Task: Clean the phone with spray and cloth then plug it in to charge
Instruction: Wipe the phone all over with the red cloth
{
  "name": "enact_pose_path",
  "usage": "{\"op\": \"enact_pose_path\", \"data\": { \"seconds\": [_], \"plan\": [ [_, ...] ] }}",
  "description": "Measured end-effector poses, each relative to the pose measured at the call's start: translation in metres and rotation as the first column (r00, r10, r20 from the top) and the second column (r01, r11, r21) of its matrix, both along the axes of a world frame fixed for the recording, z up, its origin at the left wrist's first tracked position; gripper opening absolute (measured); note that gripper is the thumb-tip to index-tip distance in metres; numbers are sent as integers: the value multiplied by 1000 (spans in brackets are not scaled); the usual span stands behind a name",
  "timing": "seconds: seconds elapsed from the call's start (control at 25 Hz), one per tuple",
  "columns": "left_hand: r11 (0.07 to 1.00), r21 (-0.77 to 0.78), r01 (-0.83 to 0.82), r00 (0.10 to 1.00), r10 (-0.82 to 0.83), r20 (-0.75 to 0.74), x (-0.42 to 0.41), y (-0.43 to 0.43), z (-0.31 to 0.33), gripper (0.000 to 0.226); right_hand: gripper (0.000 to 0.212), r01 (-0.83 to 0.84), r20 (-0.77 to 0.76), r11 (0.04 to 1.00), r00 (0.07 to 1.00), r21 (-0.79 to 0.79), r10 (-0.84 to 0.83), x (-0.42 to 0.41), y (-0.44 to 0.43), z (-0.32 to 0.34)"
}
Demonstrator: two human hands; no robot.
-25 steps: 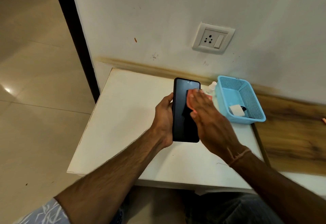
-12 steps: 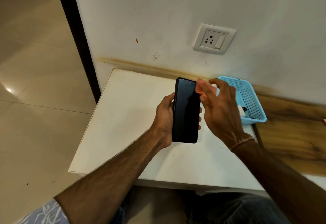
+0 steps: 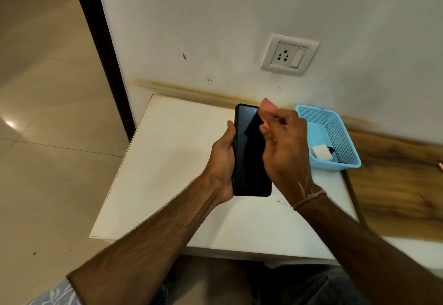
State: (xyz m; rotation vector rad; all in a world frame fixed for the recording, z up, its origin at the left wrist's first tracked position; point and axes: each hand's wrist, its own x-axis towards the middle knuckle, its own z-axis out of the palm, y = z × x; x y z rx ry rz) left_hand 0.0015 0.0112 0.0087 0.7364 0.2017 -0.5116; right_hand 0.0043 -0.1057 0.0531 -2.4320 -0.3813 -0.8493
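1. While the slim black phone (image 3: 249, 160) is held above the white counter (image 3: 172, 160), screen up, its glass is exposed for wiping.
2. The grip of the left hand (image 3: 221, 160) is clamped along the phone's left edge, seemingly to steady it.
3. A small pink cloth (image 3: 268, 106) is pinched in the curled grip of the right hand (image 3: 285, 151) at the phone's top corner.
4. A white charger block (image 3: 320, 152) is stored in the blue mesh basket (image 3: 335, 134) near the wall socket (image 3: 288, 54), likely for plugging in afterwards.
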Motion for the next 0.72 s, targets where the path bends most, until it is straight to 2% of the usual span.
{"op": "enact_pose_path", "data": {
  "seconds": [0.12, 0.24, 0.36, 0.44, 0.52, 0.64, 0.72],
  "plan": [
    [999, 21, -44, 999, 45, -23, 0, 2, 4, 65, 28, -46, -33, 997, 999, -70, 43, 0, 18, -2],
    [999, 23, -48, 998, 49, -32, 1, 3, 4, 66, 32, -163, -47, 971, 986, -176, 157, 4, 14, -3],
    [998, 39, -51, 999, 51, -13, 1, 2, -1, 62, 35, -113, -14, 950, 993, -289, 114, 10, -6, -2],
    [998, 43, -41, 999, 41, -8, 1, -1, -4, 61, 35, -18, 6, 960, 1000, -280, 20, 14, -11, -3],
    [998, 36, -49, 999, 50, -15, 1, -2, -4, 62, 32, 6, -4, 969, 1000, -245, -7, 15, -2, -5],
    [999, 0, -48, 998, 48, -40, 1, -2, -1, 62, 34, -127, -95, 984, 989, -128, 115, 13, 18, -5],
    [999, -18, -48, 999, 48, -20, 2, 0, -1, 64, 44, -202, -70, 950, 979, -239, 191, 14, 18, -2]
  ]
}}
